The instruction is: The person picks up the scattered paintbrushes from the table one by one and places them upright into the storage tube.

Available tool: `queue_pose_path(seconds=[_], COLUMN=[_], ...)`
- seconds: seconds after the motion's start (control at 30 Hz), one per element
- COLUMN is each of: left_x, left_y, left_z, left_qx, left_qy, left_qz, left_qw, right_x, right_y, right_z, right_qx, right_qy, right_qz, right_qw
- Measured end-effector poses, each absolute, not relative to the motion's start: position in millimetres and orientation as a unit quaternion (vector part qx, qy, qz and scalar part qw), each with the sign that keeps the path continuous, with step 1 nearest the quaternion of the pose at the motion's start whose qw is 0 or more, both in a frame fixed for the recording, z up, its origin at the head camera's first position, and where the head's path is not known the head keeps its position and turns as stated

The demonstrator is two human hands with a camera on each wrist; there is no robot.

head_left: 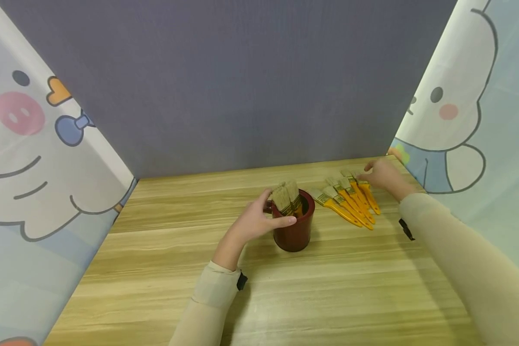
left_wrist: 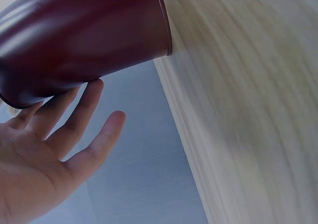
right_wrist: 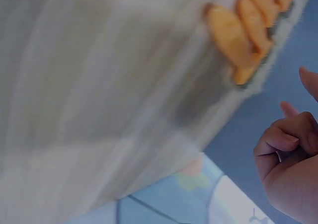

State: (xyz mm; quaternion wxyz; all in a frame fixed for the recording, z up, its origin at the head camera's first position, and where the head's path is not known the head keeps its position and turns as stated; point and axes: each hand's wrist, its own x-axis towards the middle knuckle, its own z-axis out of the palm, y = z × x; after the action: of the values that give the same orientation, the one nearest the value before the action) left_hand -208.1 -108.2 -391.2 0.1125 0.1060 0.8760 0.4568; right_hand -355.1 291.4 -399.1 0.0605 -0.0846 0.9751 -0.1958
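A dark red cup (head_left: 293,235) stands upright on the wooden table, with several paintbrushes (head_left: 286,198) in it, bristles up. My left hand (head_left: 253,221) holds the cup from its left, the thumb along the near rim. In the left wrist view, fingertips of the left hand (left_wrist: 54,149) touch the cup's side (left_wrist: 94,30). Right of the cup, several flat paintbrushes with orange handles (head_left: 350,211) lie fanned out, bristles pointing away. My right hand (head_left: 385,177) hovers at the far right brushes. In the right wrist view, the right hand (right_wrist: 293,159) has some fingers curled and holds nothing.
The wooden table (head_left: 177,259) meets a grey panel (head_left: 251,96) at its back edge. Cartoon-printed curtains hang at the left (head_left: 47,182) and right (head_left: 493,158) sides.
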Motion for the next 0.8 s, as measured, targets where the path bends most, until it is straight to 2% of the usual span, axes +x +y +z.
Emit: queue_pose_path(seconds=[0.17,0.4,0.8], left_x=[-207.4,-208.5,-208.4], left_y=[-107.6,-107.4,-105.8], left_z=[-392.1,-392.7,-392.2], left_qx=[0.109,0.111,0.112], left_qy=[0.873,0.873,0.876], left_qz=[0.461,0.461,0.458], left_qw=[0.112,0.11,0.106], right_x=[-356.6,-350.5,-348.4], right_y=[302.8,304.5,326.1], right_z=[-417.4,-422.3,-419.0], right_qx=[-0.084,-0.064,-0.098], right_qy=[0.976,0.979,0.976], right_qz=[-0.186,-0.156,-0.164], right_qw=[0.08,0.113,0.103])
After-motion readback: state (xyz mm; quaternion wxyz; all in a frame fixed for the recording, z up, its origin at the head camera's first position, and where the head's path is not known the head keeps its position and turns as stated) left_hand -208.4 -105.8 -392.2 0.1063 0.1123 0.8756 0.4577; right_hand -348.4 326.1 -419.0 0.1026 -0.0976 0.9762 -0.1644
